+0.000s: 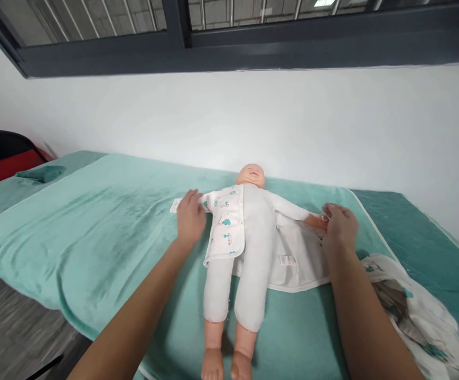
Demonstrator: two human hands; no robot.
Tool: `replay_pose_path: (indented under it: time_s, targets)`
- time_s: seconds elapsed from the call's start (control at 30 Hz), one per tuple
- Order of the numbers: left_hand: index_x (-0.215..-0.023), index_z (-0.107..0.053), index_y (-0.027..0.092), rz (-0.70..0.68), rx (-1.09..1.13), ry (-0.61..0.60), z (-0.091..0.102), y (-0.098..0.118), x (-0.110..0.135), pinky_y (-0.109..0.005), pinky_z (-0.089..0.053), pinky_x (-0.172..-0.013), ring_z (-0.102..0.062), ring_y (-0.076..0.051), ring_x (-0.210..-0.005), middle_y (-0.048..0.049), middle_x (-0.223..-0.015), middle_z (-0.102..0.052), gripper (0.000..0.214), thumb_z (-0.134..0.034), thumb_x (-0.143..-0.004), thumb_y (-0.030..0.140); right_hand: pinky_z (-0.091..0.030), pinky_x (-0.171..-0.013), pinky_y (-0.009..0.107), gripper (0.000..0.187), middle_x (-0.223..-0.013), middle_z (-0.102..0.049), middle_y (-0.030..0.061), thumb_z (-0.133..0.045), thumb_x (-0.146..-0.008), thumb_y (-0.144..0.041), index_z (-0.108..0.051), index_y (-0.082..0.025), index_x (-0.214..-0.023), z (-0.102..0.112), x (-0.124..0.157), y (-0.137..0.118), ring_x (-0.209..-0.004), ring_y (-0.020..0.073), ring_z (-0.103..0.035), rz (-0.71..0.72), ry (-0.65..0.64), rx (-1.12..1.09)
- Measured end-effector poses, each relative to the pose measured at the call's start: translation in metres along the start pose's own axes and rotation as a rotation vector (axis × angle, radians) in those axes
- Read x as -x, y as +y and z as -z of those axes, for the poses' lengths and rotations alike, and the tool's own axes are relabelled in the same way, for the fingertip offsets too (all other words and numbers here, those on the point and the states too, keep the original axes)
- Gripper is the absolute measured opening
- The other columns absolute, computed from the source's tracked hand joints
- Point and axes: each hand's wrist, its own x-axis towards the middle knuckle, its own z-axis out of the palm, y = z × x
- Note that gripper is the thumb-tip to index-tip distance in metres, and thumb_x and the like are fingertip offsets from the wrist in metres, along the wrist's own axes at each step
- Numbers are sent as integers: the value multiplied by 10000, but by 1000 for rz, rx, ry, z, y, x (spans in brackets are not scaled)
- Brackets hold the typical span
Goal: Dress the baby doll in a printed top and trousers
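Note:
A baby doll (249, 248) lies on its back on a teal blanket (106, 227), head toward the wall, in a white body suit. A white printed jacket (226, 224) covers its left-side arm and chest; the other half lies spread flat under its right-side arm. My left hand (190, 217) rests on the sleeve end at the doll's left-side arm, fingers curled over the cloth. My right hand (339, 226) is closed round the doll's bare hand at the far end of the other sleeve.
More crumpled printed white cloth (415, 311) lies at the blanket's right edge. A folded teal cloth (41, 173) sits far left on the bed, beside a red and black seat (3, 158). A white wall runs close behind the doll. The floor shows at lower left.

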Motion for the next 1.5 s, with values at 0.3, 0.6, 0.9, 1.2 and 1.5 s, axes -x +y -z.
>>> replay_pose_path:
  time_s: [0.3, 0.6, 0.9, 1.2, 1.5]
  targets:
    - [-1383, -508, 184, -661, -34, -574, -23, 173, -30, -410, -404, -1135, -513, -246, -1353, -100, -1463, -566, 435, -529, -953, 242, -582, -907, 416, 284, -1245, -659, 108, -379, -968, -430, -567, -236, -881, -1, 5, -25, -1177, 204, -656, -248, -131, -620]
    - [-1262, -512, 144, -759, -288, -699, -65, 214, -46, -391, -509, -866, -620, -267, -1144, -142, -1251, -640, 332, -509, -929, 144, -533, -982, 460, 446, -1344, -641, 95, -325, -989, -574, -635, -255, -1030, -18, 20, -44, -1254, 223, -621, -114, -323, -640]
    - [-1237, -519, 159, -823, -358, -617, -46, 204, -61, -349, -482, -739, -631, -253, -1033, -120, -1168, -650, 399, -524, -853, 51, -515, -698, 362, 149, -722, -677, 39, -730, -740, -358, -628, -250, -738, 0, -17, -11, -793, 243, -653, 81, -334, 391]
    - [-1194, -547, 193, -824, -356, -608, -39, 199, -61, -358, -457, -778, -620, -247, -1055, -97, -1129, -669, 364, -496, -868, 40, -397, -428, 252, 305, -491, -577, -31, -644, -779, -480, -586, -275, -560, 5, 5, -33, -492, 127, -471, -32, -522, 301]
    - [-1138, -667, 197, -790, -506, -681, -27, 202, -58, -408, -443, -860, -645, -279, -1082, -118, -1124, -725, 308, -538, -887, 74, -262, -382, 266, 438, -509, -343, -66, -762, -690, -406, -361, -260, -592, 22, -13, -60, -436, 98, -328, -196, -390, -99]
